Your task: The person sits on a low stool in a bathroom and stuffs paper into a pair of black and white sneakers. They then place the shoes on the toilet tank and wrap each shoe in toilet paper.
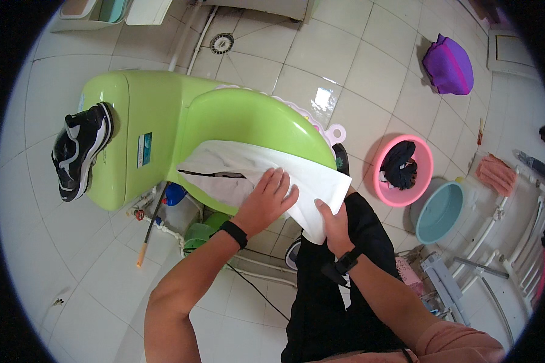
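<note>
A white sheet (227, 156), paper or thin cloth, is wrapped around something on the green toilet lid (250, 109). A dark-edged grey strip shows through a gap at its left end; most of the wrapped thing is hidden, so I cannot tell what it is. My left hand (270, 193) presses on the middle of the wrap with fingers bent over it. At the near right corner, my right hand (335, 224) grips the sheet, thumb on top. A black sneaker with a white sole (81, 149) rests on the green toilet tank (150, 95).
On the tiled floor stand a pink basin (379, 193) holding dark clothes and a blue-grey basin (440, 211). A purple bundle (449, 66) lies farther off. Pipes with a red valve (139, 214) and a wooden-handled rod (143, 252) are left of my legs. A white rack (527, 258) stands right.
</note>
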A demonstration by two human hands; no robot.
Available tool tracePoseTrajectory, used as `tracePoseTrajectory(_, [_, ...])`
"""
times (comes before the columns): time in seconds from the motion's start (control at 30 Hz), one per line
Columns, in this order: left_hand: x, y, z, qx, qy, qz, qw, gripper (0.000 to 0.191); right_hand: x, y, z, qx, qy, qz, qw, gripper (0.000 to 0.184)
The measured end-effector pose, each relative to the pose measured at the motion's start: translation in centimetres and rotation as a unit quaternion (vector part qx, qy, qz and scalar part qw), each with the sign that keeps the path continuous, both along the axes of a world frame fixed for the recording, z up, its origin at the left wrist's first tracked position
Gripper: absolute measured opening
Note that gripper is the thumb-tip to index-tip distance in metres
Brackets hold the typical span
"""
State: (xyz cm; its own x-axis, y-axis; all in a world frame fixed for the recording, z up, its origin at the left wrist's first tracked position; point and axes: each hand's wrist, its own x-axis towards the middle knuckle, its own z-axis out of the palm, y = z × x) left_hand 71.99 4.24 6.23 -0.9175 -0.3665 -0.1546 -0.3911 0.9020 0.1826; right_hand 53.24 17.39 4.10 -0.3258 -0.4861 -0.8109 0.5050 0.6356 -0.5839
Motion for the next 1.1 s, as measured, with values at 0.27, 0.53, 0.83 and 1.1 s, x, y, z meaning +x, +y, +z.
tracePoseTrajectory(0.27, [-0.1, -1.7, 2.6, 0.011, 0.035, 0.063, 0.997, 0.051, 0.2, -2.3, 2.3, -0.007, -0.112, -0.059, 0.992, 0.055])
tracePoseTrajectory(0.53, [0.2, -2.3, 4.2, 0.049, 0.089, 0.119, 0.988, 0.079, 2.0, -2.4, 3.1, -0.033, -0.105, -0.055, 0.992, 0.058])
tracePoseTrajectory(0.83, [1.1, -5.6, 6.0, 0.048, 0.215, 0.255, 0.942, 0.081, 1.1, 1.2, 6.5, 0.006, -0.098, -0.001, 0.995, 0.05])
tracePoseTrajectory(1.1, [-2.8, -3.9, 4.3, 0.043, 0.099, 0.178, 0.978, 0.068, -4.7, -1.2, 6.5, 0.005, -0.097, -0.097, 0.991, 0.05])
